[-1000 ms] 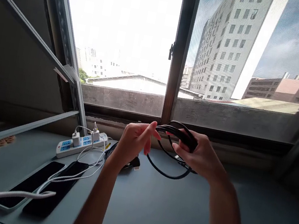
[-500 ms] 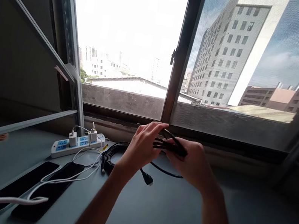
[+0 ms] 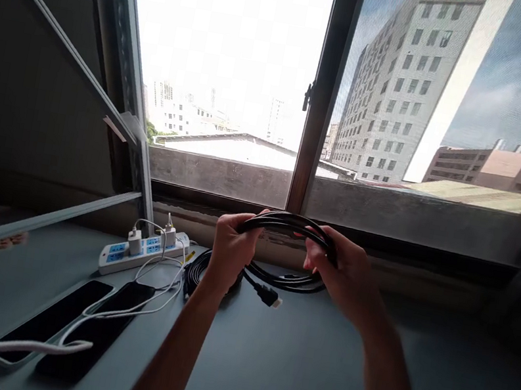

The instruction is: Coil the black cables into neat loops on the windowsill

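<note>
A black HDMI cable point(image 3: 292, 223), wound into a loose coil, is held up above the desk between both hands. My left hand point(image 3: 233, 248) closes round the coil's left side, thumb and fingers wrapped on the strands. On the opposite side my right hand point(image 3: 341, 265) grips the strands between thumb and fingers. The lower part of the loop hangs between the hands, and a black plug point(image 3: 268, 295) with a pale metal tip dangles below it. Behind my left wrist lies a second coil of black cable point(image 3: 196, 271) on the desk, partly covered by my forearm.
A white power strip point(image 3: 143, 254) with two chargers plugged in stands at the back left. White charging cords point(image 3: 121, 313) run over two dark phones point(image 3: 94, 334) on the grey desk point(image 3: 281, 371). A metal frame post point(image 3: 133, 87) rises at the left, before the window point(image 3: 213, 177).
My hands have moved apart, and the bunched cable now shows as an open ring between them. The view has shifted slightly.
</note>
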